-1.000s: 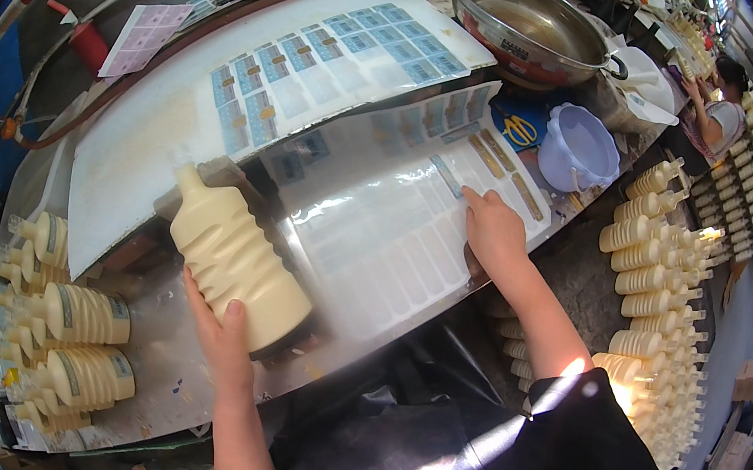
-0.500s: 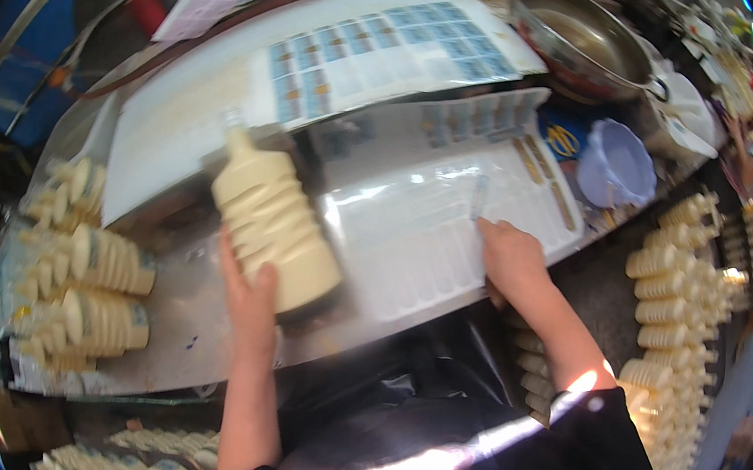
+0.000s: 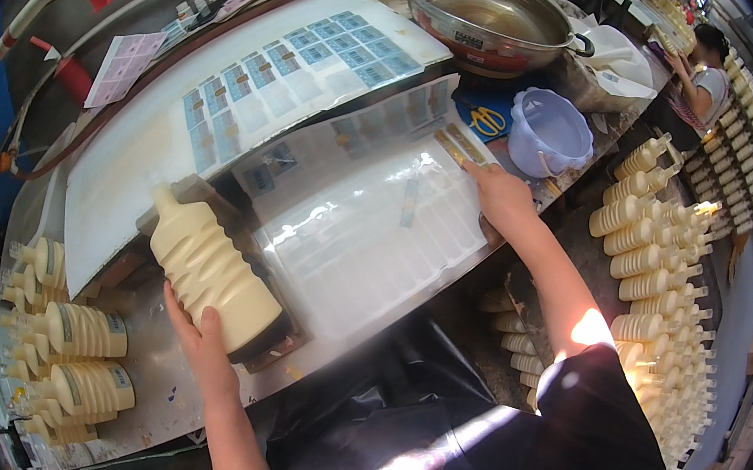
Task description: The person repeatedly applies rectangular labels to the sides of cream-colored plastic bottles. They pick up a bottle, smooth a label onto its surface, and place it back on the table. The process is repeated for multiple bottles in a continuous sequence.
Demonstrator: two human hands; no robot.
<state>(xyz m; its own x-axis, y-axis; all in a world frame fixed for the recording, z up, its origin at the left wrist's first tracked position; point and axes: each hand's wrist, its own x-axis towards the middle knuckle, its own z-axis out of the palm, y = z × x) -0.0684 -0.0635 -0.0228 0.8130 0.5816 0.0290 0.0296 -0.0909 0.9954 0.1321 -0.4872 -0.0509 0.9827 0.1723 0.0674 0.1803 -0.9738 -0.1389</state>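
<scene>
A ridged cream bottle (image 3: 212, 270) lies slantwise in a dark holder (image 3: 272, 343) on the table. My left hand (image 3: 208, 344) is curled against its near left side, thumb toward the base and fingers along the edge. To the right is a shallow white tray (image 3: 333, 272) with a wet, shiny surface. One small bluish label (image 3: 409, 203) lies in it. My right hand (image 3: 500, 197) is at the tray's right side, forefinger touching the end of a gold strip (image 3: 457, 148). Its other fingers are folded, and whether they pinch anything is hidden.
Behind the tray, a sloping white board (image 3: 134, 160) carries rows of blue labels. A metal pan (image 3: 490, 22), lilac bucket (image 3: 549, 134) and yellow-handled scissors (image 3: 485, 121) stand at the far right. More bottles (image 3: 88, 332) lie at the left; stacked bottles (image 3: 647, 242) fill the right. Another person (image 3: 701, 83) sits beyond.
My right hand has moved from beside the bluish label to the gold strips at the tray's far right. My left hand stays on the bottle. The view has shifted to the right.
</scene>
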